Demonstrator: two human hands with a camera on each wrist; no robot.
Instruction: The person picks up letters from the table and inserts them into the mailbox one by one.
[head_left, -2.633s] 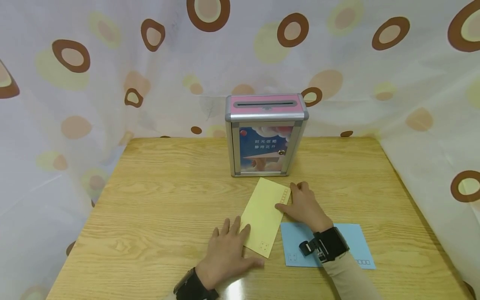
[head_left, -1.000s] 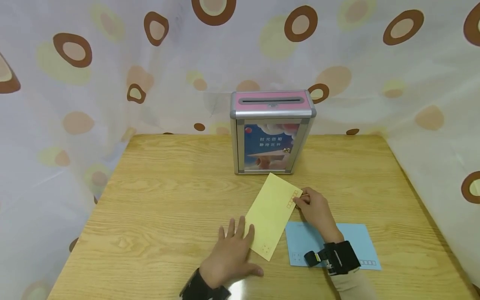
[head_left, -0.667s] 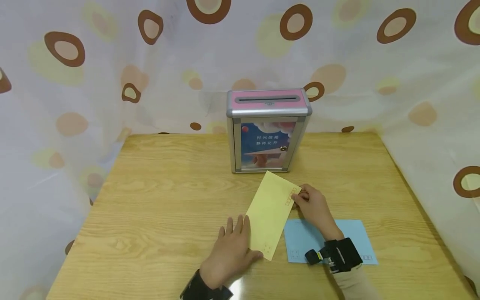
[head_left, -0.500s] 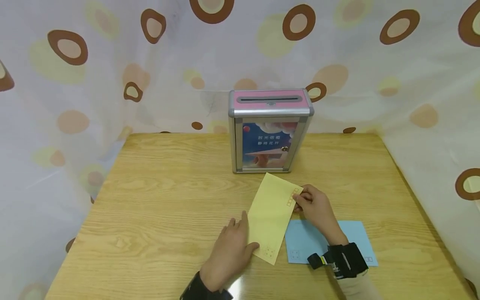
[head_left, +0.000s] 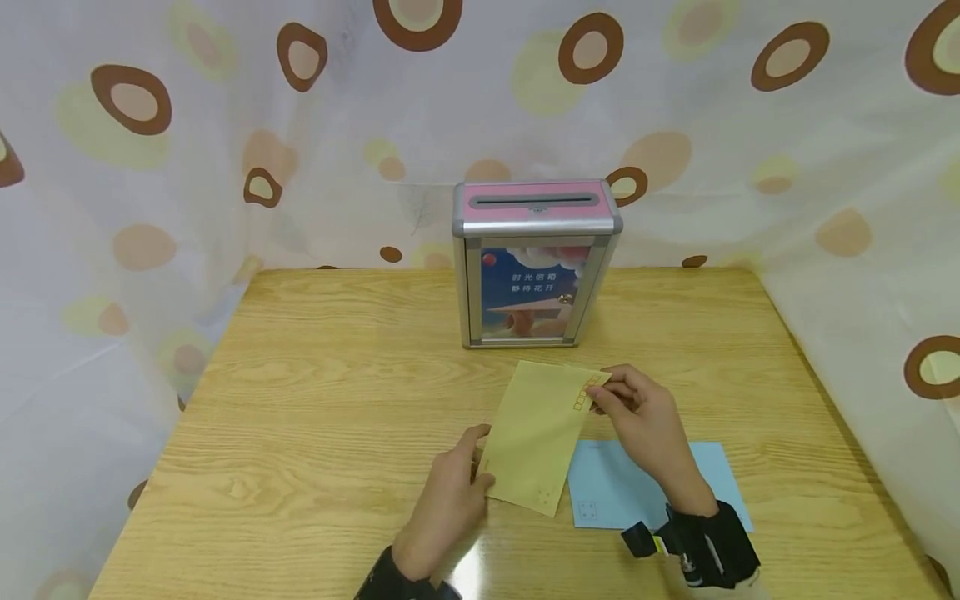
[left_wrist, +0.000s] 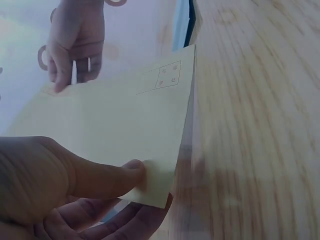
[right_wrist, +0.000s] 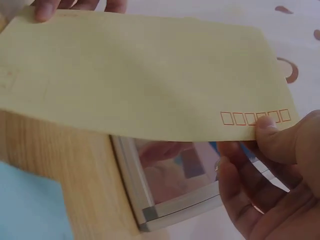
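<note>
A yellow envelope [head_left: 536,437] is held between both hands, tilted up off the wooden table. My left hand [head_left: 448,500] pinches its lower left edge, thumb on the front and fingers behind, as the left wrist view shows. My right hand [head_left: 648,425] pinches the upper right corner, its thumb beside the row of red postcode squares [right_wrist: 255,117]. Below my right hand a blue envelope [head_left: 607,492] lies flat on the table, partly hidden by that hand and wrist. A printed stamp box [left_wrist: 167,75] shows on the yellow envelope in the left wrist view.
Behind the envelopes stands a silver-framed letter box [head_left: 536,267] with a pink top and a slot [head_left: 534,201]. A spotted curtain [head_left: 360,125] hangs around the back and sides of the wooden table [head_left: 322,375].
My left hand has gone from lying flat with spread fingers at the yellow envelope's edge to pinching it. The envelope has lifted and tilted, with my right hand still gripping its corner.
</note>
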